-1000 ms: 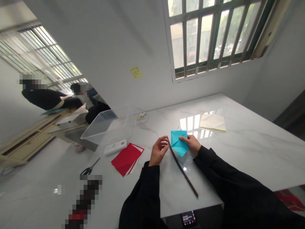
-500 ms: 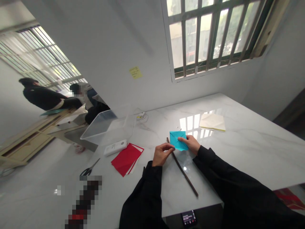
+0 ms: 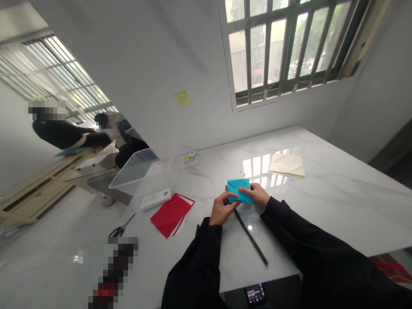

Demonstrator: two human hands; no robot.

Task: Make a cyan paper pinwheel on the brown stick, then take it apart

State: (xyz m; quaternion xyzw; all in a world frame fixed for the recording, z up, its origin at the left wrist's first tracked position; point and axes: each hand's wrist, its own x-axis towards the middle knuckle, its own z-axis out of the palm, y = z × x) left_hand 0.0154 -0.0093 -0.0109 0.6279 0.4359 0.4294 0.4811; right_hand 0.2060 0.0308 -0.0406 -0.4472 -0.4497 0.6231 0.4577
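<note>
A folded piece of blue paper [image 3: 237, 185] is held above the table between both hands. My left hand [image 3: 222, 207] pinches its lower left part between thumb and fingers. On the right side, my right hand [image 3: 258, 195] grips it, with the thumb lying across the front face. Beneath the hands a thin brown stick [image 3: 251, 238] lies on the tabletop, its upper part partly hidden by the left hand and the paper. To the left rest red paper sheets [image 3: 170, 215] with white ones under them.
On the white marbled table [image 3: 334, 193] are a white box-shaped device [image 3: 157, 199], scissors [image 3: 120, 227], a clear plastic bin [image 3: 135, 171] and a cream paper stack [image 3: 286, 165]. Tiny shiny bits [image 3: 243, 174] lie behind the paper. A phone [image 3: 255, 295] sits below the table edge. Two people are further left.
My left hand has shifted slightly right and further onto the blue paper, its fingers now across the lower left. The paper has tilted a little and looks shorter.
</note>
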